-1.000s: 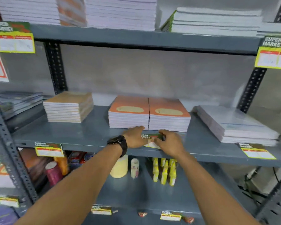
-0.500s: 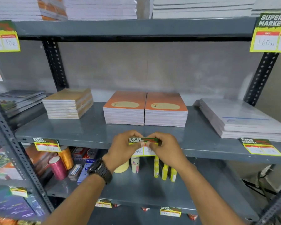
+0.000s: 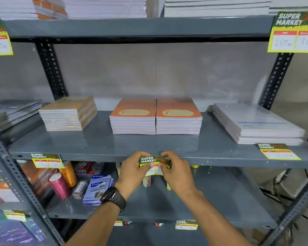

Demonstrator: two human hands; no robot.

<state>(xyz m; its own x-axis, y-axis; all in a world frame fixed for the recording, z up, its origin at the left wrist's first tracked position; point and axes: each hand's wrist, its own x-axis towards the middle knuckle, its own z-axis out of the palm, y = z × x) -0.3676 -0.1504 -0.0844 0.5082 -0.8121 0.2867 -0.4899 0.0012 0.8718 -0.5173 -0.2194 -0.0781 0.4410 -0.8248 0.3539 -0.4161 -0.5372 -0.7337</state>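
Left hand (image 3: pixel 132 170) and right hand (image 3: pixel 178 172) both pinch the price label (image 3: pixel 155 162) at the shelf (image 3: pixel 212 159) lip. Uneven pressure may crease it or seat it crooked (fixing method unseen).

Bare forearms; black wristwatch (image 3: pixel 113 197) on left wrist.
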